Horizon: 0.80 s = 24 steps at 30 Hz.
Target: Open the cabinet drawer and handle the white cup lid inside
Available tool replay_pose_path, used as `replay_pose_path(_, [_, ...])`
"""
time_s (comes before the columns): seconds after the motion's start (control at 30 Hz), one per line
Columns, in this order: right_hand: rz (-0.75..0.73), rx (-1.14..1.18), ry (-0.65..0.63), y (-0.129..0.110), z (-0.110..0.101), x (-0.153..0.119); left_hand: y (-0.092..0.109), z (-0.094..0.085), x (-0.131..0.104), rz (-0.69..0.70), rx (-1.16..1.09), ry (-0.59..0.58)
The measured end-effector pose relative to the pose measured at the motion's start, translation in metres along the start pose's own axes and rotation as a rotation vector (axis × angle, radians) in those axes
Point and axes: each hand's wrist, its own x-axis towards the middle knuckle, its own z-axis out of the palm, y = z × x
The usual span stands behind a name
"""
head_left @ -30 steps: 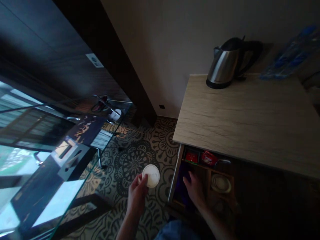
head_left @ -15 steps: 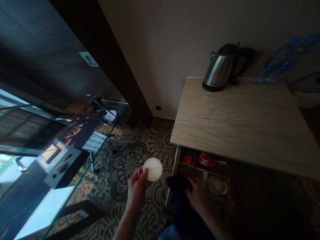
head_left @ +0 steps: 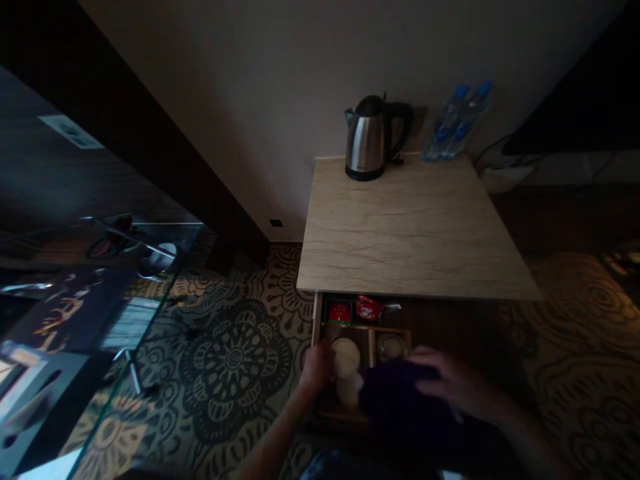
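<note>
A patterned carpet (head_left: 235, 353) covers the floor, and against the far wall stands a pale wooden table (head_left: 410, 227). A glass-topped table (head_left: 90, 313) fills the left side. On the wooden table's far edge sits a steel kettle (head_left: 367, 139), with two water bottles (head_left: 457, 120) just to its right. Below the near edge an open drawer (head_left: 360, 333) shows its compartments: red sachets (head_left: 354, 310) in the far ones, a glass (head_left: 391, 347) in a right-hand one.

Over the near part of the drawer the person's right hand (head_left: 445, 383) lies spread on a dark purple cloth (head_left: 405, 407); whether the fingers clutch it I cannot tell. The left hand (head_left: 316, 367) is closed about a white round lid (head_left: 346, 355), which sits low over the drawer's left compartment, touching something pale just below it.
</note>
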Motion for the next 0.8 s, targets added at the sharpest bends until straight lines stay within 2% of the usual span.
replay_pose_path(0.03, [0.003,-0.022,0.079,0.017,-0.035,-0.009,-0.001,0.015,0.004,-0.009,0.029,-0.033])
replay_pose_path(0.07, [0.014,-0.095,0.217,0.037,-0.062,-0.014,0.000,0.028,0.008,-0.019,0.048,-0.040])
replay_pose_path(0.1, [0.049,-0.231,0.350,0.059,-0.081,-0.015,0.000,0.040,0.010,-0.027,0.076,-0.034])
replay_pose_path(0.13, [0.111,-0.377,0.459,0.082,-0.090,-0.013,0.000,0.050,0.011,-0.034,0.106,-0.015])
replay_pose_path(0.17, [0.186,-0.516,0.522,0.106,-0.089,-0.009,0.001,0.057,0.010,-0.042,0.138,0.012])
replay_pose_path(0.2, [0.263,-0.632,0.547,0.129,-0.079,-0.006,0.001,0.062,0.006,-0.051,0.169,0.045])
replay_pose_path(0.27, [0.366,-0.732,0.501,0.172,-0.044,-0.004,0.004,0.068,-0.009,-0.045,0.244,0.072])
replay_pose_path(0.33, [0.381,-0.714,0.444,0.198,-0.008,-0.015,0.013,0.075,-0.032,0.032,0.320,-0.013])
replay_pose_path(0.37, [0.377,-0.688,0.391,0.203,0.005,-0.023,0.021,0.081,-0.043,0.106,0.344,-0.104])
replay_pose_path(0.43, [0.378,-0.668,0.286,0.194,0.017,-0.038,0.041,0.095,-0.062,0.259,0.392,-0.321])
replay_pose_path(0.47, [0.377,-0.703,0.277,0.183,0.018,-0.041,0.050,0.102,-0.069,0.300,0.422,-0.413])
replay_pose_path(0.53, [0.322,-0.831,0.377,0.157,0.017,-0.039,0.066,0.113,-0.077,0.306,0.509,-0.536])
replay_pose_path(0.6, [0.150,-0.914,0.438,0.140,0.024,-0.027,0.072,0.117,-0.079,0.261,0.588,-0.574])
replay_pose_path(0.67, [0.010,-0.913,0.358,0.143,0.045,-0.015,0.073,0.115,-0.079,0.243,0.618,-0.572])
replay_pose_path(0.73, [-0.001,-0.924,0.269,0.159,0.072,-0.012,0.071,0.112,-0.079,0.228,0.622,-0.583])
replay_pose_path(0.8, [0.046,-0.954,0.262,0.175,0.095,-0.020,0.070,0.111,-0.080,0.206,0.616,-0.596])
